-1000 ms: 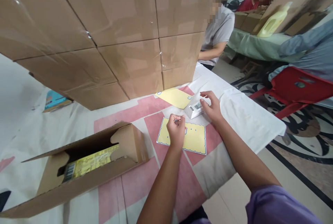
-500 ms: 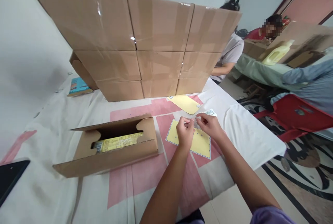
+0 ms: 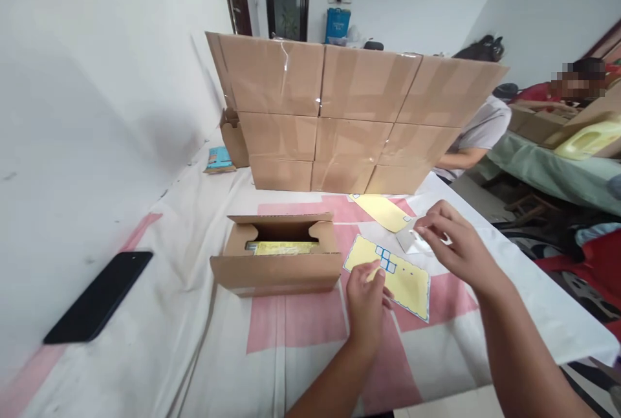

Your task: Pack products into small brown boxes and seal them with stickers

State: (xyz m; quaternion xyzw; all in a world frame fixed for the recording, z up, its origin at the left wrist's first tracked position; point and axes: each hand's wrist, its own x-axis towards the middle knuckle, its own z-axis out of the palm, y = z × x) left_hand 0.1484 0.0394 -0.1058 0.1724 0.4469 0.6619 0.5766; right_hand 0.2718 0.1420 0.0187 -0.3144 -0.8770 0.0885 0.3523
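A yellow card [image 3: 407, 285] with a wavy blue edge lies on the table, with several small blue-outlined squares [image 3: 385, 259] and a few dots on it. My left hand [image 3: 366, 301] is over the card's near left edge, its fingers loosely curved and apart, with nothing visible in them. To the right, my right hand [image 3: 453, 243] is raised with thumb and fingertips pinched together; a tiny whitish bit may be between them, too small to name. Below those fingertips is a white piece of paper [image 3: 406, 243], partly hidden by the hand. A second yellow card [image 3: 381, 209] lies behind it.
An open cardboard box [image 3: 276, 274] with a yellow packet [image 3: 286, 248] inside stands left of the card. A tall cardboard panel [image 3: 356, 120] rises behind. A black phone [image 3: 99, 295] and a blue packet [image 3: 219, 158] lie leftward. Other people sit beyond, at right.
The view has swung left. My hands, close together over the card before, have parted: the right is now by the white paper, the left at the card's edge. The blue-outlined squares now show.
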